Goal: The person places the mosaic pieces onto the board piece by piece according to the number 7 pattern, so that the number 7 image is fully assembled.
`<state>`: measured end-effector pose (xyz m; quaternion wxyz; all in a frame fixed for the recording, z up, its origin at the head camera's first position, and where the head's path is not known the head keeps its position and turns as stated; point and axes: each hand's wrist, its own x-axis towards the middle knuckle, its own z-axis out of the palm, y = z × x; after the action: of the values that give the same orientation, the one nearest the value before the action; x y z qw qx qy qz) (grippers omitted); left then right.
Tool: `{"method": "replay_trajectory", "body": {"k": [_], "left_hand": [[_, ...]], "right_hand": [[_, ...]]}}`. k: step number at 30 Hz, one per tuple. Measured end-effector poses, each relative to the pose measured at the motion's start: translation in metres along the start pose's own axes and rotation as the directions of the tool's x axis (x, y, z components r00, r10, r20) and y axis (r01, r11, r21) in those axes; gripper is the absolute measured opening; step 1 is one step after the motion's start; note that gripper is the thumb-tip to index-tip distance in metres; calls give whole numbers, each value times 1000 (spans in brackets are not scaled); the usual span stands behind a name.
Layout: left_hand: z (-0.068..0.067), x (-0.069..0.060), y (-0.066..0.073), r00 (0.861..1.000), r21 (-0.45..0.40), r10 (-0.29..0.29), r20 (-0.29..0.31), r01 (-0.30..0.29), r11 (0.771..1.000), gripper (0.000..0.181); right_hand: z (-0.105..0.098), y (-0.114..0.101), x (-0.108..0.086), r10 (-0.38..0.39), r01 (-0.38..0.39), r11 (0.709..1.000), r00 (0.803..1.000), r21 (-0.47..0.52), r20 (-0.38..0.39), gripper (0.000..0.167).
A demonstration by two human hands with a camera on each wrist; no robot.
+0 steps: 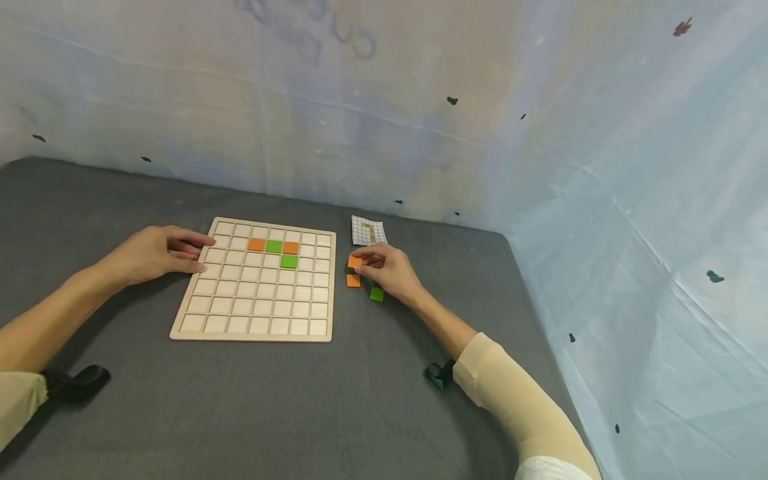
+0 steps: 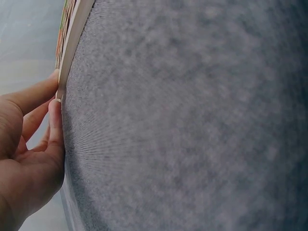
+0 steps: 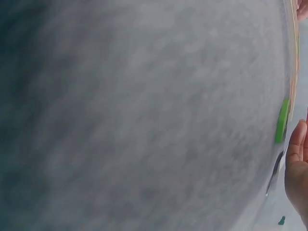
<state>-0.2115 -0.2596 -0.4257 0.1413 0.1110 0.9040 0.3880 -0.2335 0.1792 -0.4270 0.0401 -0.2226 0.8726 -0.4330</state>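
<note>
A light wooden grid board (image 1: 252,340) lies on the grey table, with two orange and two green square tiles set in its upper cells. At its left edge my left hand (image 1: 153,255) touches the rim with thumb and fingertips, fingers fairly straight; the left wrist view shows this hand (image 2: 33,149) against the board's edge (image 2: 72,45). To the right of the board, my right hand (image 1: 390,272) pinches an orange tile (image 1: 355,261) between thumb and fingers. Another orange tile (image 1: 353,281) lies just below it, and a green tile (image 1: 377,294) sits under the wrist side of the hand.
A small printed card (image 1: 368,231) with a coloured grid pattern lies beyond my right hand. A patterned cloth (image 1: 288,133) hangs behind the table and along its right side. Dark straps (image 1: 78,383) are on both forearms.
</note>
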Motion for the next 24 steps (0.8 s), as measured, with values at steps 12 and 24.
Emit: {"method": "replay_trajectory", "body": {"k": [12,24], "left_hand": [[0,3,0,1000,20,6,13,-6,1000,68],[5,6,5,1000,8,18,-4,-18,1000,63]], "right_hand": [[16,-16,8,-73,71,997,997,43,33,27],[36,-28,15,-94,89,994,992,66,88,26]]}}
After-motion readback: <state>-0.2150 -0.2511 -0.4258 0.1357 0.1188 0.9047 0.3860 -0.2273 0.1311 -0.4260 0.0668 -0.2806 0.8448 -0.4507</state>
